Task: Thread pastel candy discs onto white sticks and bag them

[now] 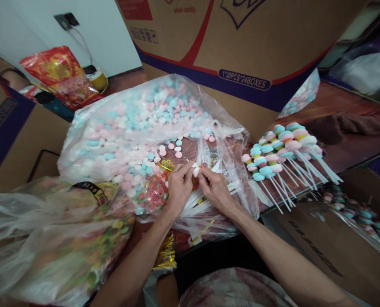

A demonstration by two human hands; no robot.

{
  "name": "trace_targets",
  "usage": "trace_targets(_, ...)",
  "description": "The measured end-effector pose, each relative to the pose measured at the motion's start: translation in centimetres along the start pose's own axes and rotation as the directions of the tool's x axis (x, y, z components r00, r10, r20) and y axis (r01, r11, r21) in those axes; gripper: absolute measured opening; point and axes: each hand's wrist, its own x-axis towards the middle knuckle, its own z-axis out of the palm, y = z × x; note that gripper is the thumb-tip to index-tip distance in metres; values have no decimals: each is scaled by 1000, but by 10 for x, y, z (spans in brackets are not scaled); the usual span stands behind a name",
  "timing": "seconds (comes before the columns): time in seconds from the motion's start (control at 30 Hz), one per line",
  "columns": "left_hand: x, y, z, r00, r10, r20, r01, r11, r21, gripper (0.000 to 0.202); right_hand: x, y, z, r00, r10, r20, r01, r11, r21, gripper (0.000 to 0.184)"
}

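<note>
My left hand [179, 186] and my right hand [214, 187] meet over the middle of the table, both with fingers pinched. Between the fingertips shows a small white and pink marshmallow [196, 170], partly covered by the fingers. A thin pale tip sticks up by my left fingers; I cannot tell what it belongs to. Loose gummy rings [156, 189] lie left of my left hand. White sticks [194, 209] lie on clear plastic under and beside my right hand. Pink, blue and white marshmallows spill from a large clear bag [173, 102] behind the hands.
Finished-looking marshmallow skewers [285, 149] are piled at the right on the table. A large cardboard box [202, 51] stands behind. A plastic bag of gummy rings [90, 251] fills the left front, a red packet [57, 76] the back left. An open carton [320, 243] holds more skewers.
</note>
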Motion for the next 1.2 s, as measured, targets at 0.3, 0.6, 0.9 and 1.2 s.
trace_targets(0.3, 36, -12, -42, 1000, 14, -18, -11, 985, 173, 31, 1, 2, 3, 997, 52, -50, -53, 998, -20, 24)
trace_targets(0.6, 66, -56, -64, 975, 80, 208, -192, 777, 599, 23, 1, 4, 4, 997, 71, -36, -72, 997, -39, 24)
trace_targets(0.9, 67, -48, -67, 968, 0, 250, -100, 916, 388, 11, 1, 5, 4, 998, 60, -32, -62, 995, -77, 24)
trace_targets(1.2, 63, -47, -66, 927, 65, 370, -268, 804, 531, 23, 1, 5, 4, 999, 44, -25, -46, 995, -92, 24)
